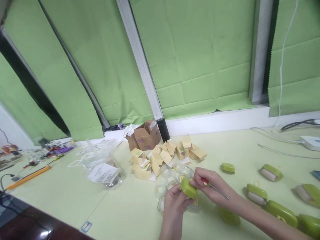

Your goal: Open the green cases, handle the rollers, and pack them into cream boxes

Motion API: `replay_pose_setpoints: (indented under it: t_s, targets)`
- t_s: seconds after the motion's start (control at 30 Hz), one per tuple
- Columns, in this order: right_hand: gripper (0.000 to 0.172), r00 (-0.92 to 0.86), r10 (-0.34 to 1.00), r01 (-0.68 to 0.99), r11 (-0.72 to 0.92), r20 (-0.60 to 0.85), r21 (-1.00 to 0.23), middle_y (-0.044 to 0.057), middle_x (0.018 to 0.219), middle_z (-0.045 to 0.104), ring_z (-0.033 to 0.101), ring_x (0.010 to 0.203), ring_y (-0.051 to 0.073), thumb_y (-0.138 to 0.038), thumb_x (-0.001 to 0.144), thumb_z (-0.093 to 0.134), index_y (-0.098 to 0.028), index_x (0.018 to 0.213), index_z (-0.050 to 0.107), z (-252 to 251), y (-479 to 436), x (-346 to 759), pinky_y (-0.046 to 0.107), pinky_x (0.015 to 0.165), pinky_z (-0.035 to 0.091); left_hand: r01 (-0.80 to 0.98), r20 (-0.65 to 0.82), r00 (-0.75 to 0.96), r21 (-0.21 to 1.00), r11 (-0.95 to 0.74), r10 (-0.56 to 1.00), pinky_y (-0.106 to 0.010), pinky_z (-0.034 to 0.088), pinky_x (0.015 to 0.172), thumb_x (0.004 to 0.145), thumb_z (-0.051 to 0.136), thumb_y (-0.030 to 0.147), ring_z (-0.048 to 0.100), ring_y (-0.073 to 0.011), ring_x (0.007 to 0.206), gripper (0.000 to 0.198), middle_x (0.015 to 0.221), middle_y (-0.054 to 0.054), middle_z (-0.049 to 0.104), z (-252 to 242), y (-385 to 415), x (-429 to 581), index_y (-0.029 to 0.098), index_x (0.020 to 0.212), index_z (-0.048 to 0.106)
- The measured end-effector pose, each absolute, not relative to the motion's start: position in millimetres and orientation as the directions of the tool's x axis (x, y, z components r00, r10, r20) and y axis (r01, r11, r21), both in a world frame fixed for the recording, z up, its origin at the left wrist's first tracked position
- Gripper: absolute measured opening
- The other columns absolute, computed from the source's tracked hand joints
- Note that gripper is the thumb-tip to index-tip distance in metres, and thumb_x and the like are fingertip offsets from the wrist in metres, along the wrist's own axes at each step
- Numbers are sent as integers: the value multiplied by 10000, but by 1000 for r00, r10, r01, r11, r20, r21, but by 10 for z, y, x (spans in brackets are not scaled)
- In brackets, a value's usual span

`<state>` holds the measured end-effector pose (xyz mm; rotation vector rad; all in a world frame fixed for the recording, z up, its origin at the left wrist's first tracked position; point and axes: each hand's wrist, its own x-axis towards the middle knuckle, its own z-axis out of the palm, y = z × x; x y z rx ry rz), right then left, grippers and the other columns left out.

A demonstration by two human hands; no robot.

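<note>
My left hand (175, 201) is closed around a small green plastic case (188, 188), held just above the pale green table (120, 206). My right hand (208, 186) pinches a thin tool with a red handle (205, 181) and a metal shaft, its handle end at the green case. Clear plastic bags (166, 186) lie under and beside both hands.
Several small tan boxes (160, 156) are heaped behind the hands, next to an open cardboard box (147, 135). More green cases (272, 171) sit to the right. A clear bag with papers (103, 171) and an orange pencil (27, 178) lie left. Cables and a white device (311, 142) are far right.
</note>
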<state>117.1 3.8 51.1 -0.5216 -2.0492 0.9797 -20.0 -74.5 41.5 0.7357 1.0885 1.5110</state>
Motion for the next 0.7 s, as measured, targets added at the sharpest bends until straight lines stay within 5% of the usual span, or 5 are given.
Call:
replay_pose_setpoints:
  t_s: [0.2,0.43,0.57,0.7]
  targets:
    - [297,-636,650,-9,534,417,-846,-37,652,433,452,626,137,-320,894,464,-228,655,315,499,12,1182,240,553,377,-309,-95,-241,951,16,966,-240,521,559,646,749,344,589,-154,691,277,769,-67,650,399,-719,-239,118,797,697]
    - [250,-581,712,-104,414,393,-904,57,1063,544,558,878,194,-373,878,507,-237,735,353,616,-64,1195,317,716,471,-280,-30,-236,959,-38,971,-219,520,536,649,752,302,592,-143,693,271,792,-67,659,585,-668,-326,116,837,692]
    - [289,-553,706,-191,409,442,-892,20,850,565,542,775,176,-344,893,490,-238,674,333,589,-9,1184,301,680,454,-289,-22,-250,956,-53,968,-177,448,477,653,746,328,548,-113,620,269,721,-51,649,611,-676,-290,114,810,705]
    - [350,-450,765,-161,438,461,-884,-39,646,419,459,635,152,-348,889,502,-240,629,294,521,-25,1156,263,574,392,-344,-7,-201,937,-64,980,-176,440,635,666,743,274,542,-92,659,190,692,-27,645,612,-700,-196,121,776,712]
